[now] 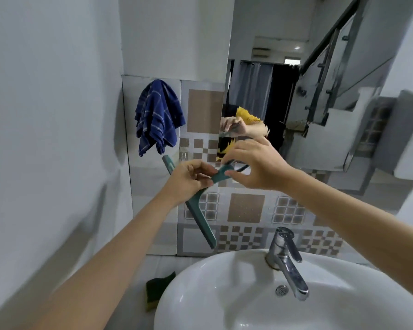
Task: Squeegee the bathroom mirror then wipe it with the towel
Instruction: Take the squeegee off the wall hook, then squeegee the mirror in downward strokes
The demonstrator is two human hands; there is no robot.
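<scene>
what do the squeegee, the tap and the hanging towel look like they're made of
Squeegee: likely matte teal plastic, with an even colour and no shine. Tap: polished metal, probably chrome-plated, since it shows bright mirror-like reflections. Towel: soft woven cloth, blue with pale check lines, hanging in loose folds.

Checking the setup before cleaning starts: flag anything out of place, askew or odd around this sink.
One thing stands out: a green and yellow sponge sits down beside the basin, partly hidden by its rim. The blue towel hangs bunched on the wall. Both hands hold the teal squeegee below the mirror.
</scene>
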